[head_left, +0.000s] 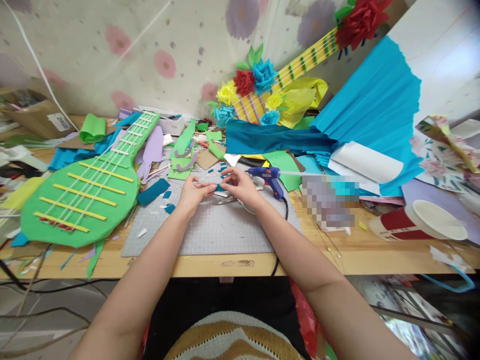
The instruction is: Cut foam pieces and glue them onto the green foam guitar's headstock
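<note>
A small piece of dark blue paper (219, 188) is pinched between the fingertips of both hands above the grey cutting mat (232, 235). My left hand (193, 194) grips it from the left, thumb stretched toward it. From the right, my right hand (240, 186) holds it with thumb and index finger. Scissors (227, 200) seem to lie just under the hands, partly hidden. A blue glue gun (268, 176) rests right of my right hand, its cord running off the front edge. Larger dark blue paper scraps (153, 192) lie left of my left hand.
A green paper lute (82, 200) with yellow strips fills the left side. Behind stands a yellow guitar (300, 65) with paper flowers. Blue crepe paper (375, 105) spreads at right, near a paper cup (416, 222). Green offcuts (186, 137) litter the back.
</note>
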`<state>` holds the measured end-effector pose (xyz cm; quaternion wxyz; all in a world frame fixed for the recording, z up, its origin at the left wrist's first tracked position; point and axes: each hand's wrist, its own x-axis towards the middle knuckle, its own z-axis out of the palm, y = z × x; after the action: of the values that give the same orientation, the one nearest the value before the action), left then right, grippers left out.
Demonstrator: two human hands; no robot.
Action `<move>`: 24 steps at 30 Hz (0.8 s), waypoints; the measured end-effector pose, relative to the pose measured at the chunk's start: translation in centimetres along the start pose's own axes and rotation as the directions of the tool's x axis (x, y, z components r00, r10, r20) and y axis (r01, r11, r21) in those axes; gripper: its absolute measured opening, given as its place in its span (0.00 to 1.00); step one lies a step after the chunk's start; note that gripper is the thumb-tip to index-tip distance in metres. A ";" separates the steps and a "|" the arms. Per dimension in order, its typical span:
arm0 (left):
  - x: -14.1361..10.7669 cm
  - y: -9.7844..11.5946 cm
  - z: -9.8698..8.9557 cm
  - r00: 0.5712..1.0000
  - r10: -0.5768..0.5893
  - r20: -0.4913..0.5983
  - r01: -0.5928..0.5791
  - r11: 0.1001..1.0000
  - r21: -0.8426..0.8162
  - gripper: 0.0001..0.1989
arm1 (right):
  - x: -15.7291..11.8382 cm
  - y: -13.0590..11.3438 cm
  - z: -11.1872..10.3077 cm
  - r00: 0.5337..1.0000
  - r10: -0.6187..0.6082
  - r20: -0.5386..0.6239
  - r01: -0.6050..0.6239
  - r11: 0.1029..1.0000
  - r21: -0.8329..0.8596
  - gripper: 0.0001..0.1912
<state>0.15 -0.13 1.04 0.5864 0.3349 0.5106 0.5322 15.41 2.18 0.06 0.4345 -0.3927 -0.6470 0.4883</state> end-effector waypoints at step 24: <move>0.5 -0.4 -0.2 0.996 0.060 0.069 -0.052 0.991 -0.124 0.29 | -0.1 0.7 1.7 0.998 0.039 0.047 -0.040 0.999 0.033 0.26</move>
<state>0.04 0.25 0.46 0.6088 0.3317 0.4460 0.5661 13.86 1.72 -0.92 0.4163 -0.3864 -0.6406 0.5168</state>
